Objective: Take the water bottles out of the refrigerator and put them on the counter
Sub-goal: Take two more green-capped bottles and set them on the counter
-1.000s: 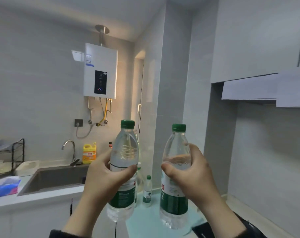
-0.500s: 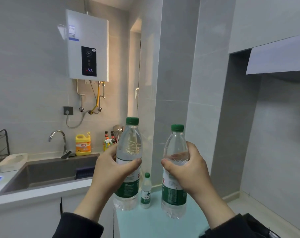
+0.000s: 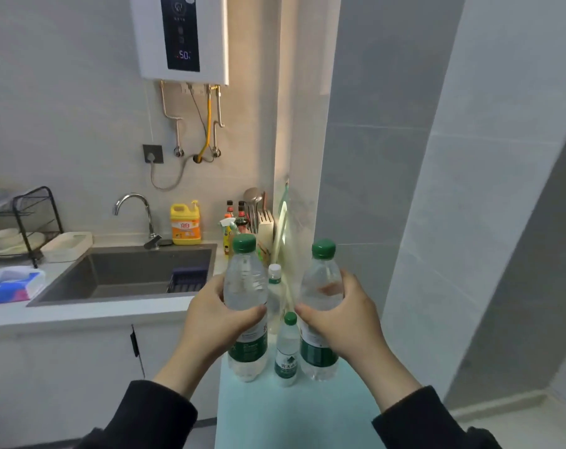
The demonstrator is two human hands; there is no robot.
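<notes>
I hold two clear water bottles with green caps and green labels, both upright. My left hand (image 3: 218,322) grips the left water bottle (image 3: 245,280) around its middle. My right hand (image 3: 345,320) grips the right water bottle (image 3: 322,280) the same way. Both bottle bases are at or just above the pale teal counter surface (image 3: 294,413); contact is unclear. Between them on that surface stands a small green-capped bottle (image 3: 287,351), and a white-capped bottle (image 3: 275,286) stands behind it. The refrigerator is out of view.
To the left is a white counter (image 3: 80,314) with a grey sink (image 3: 129,277), a faucet (image 3: 135,209), a yellow detergent jug (image 3: 185,225), a dish rack (image 3: 22,228) and a tissue pack (image 3: 11,283). Sauce bottles and a knife block (image 3: 265,225) crowd the corner. A tiled pillar (image 3: 372,157) rises right behind.
Both hands have lowered the two bottles toward the teal surface, on either side of the small bottle. My view has tilted down and moved closer to the counter.
</notes>
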